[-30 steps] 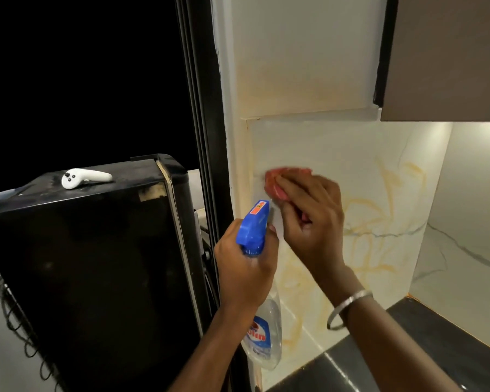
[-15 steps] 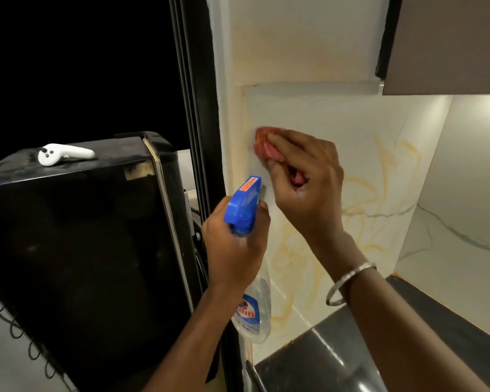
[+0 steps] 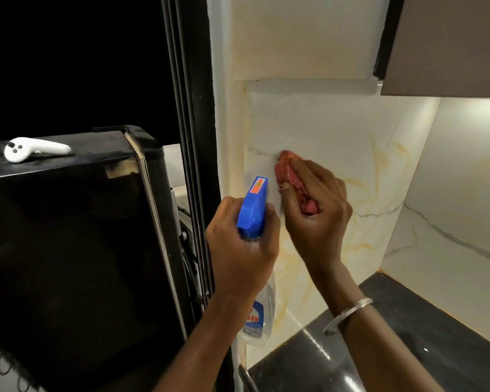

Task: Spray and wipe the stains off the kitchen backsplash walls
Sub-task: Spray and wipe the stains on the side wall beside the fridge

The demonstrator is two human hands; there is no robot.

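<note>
the red cloth (image 3: 287, 168) is found pressed against the backsplash (image 3: 337, 131), bunched under the right hand (image 3: 314, 219), whose fingers are curled round it. compared with the frames of a second and half a second ago, the cloth has been drawn down from the ledge and a little away from the left corner. a wiping stroke is judged to be under way. the spray bottle (image 3: 253, 205) is gripped at the neck by the left hand (image 3: 241, 258), nozzle toward the wall and just beside the cloth. its hold is unchanged, and no spray can be made out. yellow streaks (image 3: 379, 171) are noted to the right of and below the cloth, apparently not yet reached. the task is judged far from complete. the black desk (image 3: 408, 349) lies below.
</note>
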